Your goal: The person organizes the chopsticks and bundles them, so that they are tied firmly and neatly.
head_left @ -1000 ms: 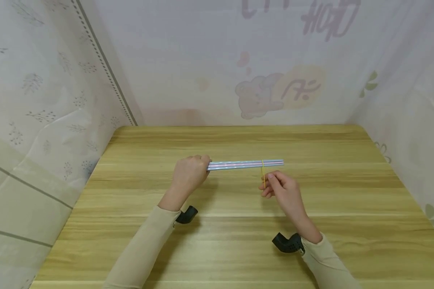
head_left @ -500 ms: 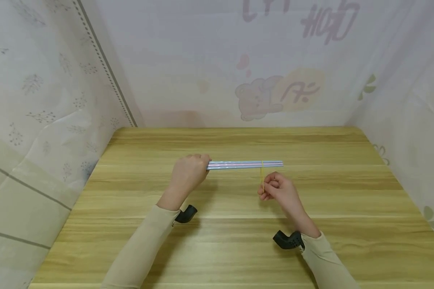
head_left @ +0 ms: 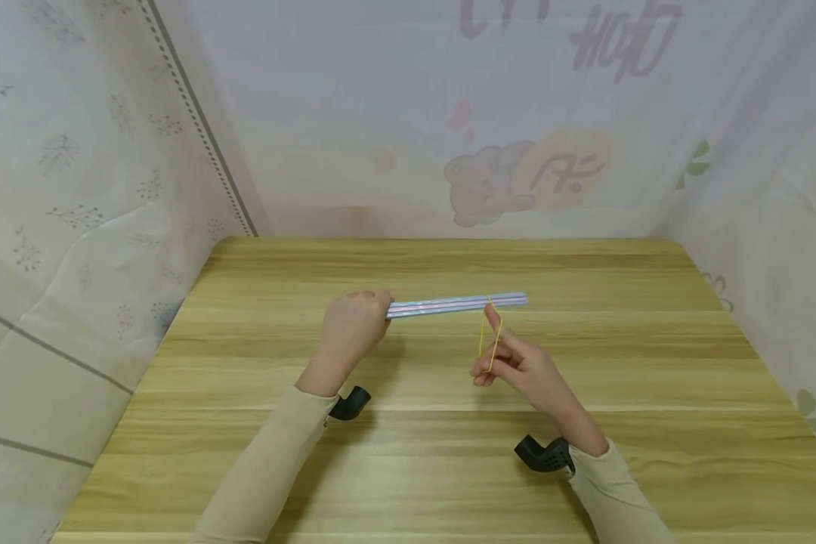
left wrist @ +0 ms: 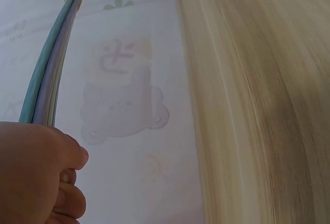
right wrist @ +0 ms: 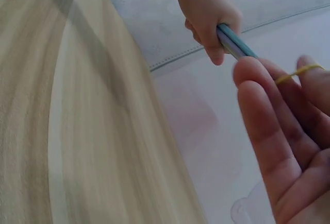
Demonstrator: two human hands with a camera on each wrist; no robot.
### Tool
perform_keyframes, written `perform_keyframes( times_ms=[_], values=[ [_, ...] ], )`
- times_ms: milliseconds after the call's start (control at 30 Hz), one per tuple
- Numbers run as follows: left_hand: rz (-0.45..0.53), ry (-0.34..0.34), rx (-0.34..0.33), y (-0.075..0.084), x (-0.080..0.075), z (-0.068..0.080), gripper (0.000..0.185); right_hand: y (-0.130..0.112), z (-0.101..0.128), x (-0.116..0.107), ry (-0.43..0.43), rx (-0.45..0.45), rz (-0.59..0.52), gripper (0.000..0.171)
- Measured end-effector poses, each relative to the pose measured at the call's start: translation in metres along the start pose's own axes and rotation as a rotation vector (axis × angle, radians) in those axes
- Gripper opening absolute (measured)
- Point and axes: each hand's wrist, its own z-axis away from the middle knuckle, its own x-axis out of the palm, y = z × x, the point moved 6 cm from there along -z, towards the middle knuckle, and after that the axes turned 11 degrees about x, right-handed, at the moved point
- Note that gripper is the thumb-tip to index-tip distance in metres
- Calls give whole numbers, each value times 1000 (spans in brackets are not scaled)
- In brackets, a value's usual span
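My left hand (head_left: 356, 326) grips one end of a bundle of long thin sticks that look like chopsticks (head_left: 438, 305), blue and pink, held above the table and pointing right. Near their far end a yellow rubber band (head_left: 501, 326) loops round them and hangs stretched toward me. With thumb and a finger, my right hand (head_left: 525, 370) pinches the band's lower end; its index finger reaches up along the loop to the sticks. The left wrist view shows curled fingers round the chopsticks (left wrist: 46, 77). In the right wrist view the rubber band (right wrist: 299, 73) crosses the thumb; the fingers partly hide the sticks.
Below the hands lies a wooden table (head_left: 408, 468). Patterned curtains (head_left: 353, 113) stand behind it and at both sides. A black camera mount sits on each wrist, the left mount (head_left: 350, 404) and the right mount (head_left: 542, 455).
The right index finger has straightened upward to the sticks, spreading the rubber band into a wider loop. The sticks' right end has risen slightly and shifted a little left. The left hand barely moved.
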Motion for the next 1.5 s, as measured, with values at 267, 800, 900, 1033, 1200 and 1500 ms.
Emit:
perform_keyframes(
  times_ms=[267,800,900,1033,1200,1500],
  values=[
    [30,14,-59,-3,0,1,28,4,-3,-1,82,17,-130,80],
    [29,58,-60,-2,0,3,22,4,-3,-17,308,117,-644,49],
    [27,70,-41,-1,-1,2,25,3,-3,-22,315,111,-681,42],
    [19,82,-2,0,-3,2,28,3,-6,-26,293,136,-731,35],
    [25,70,35,0,-3,3,27,4,-9,-29,266,194,-790,36],
    [37,46,78,3,-2,2,22,2,-16,-37,273,267,-745,38]
  ],
)
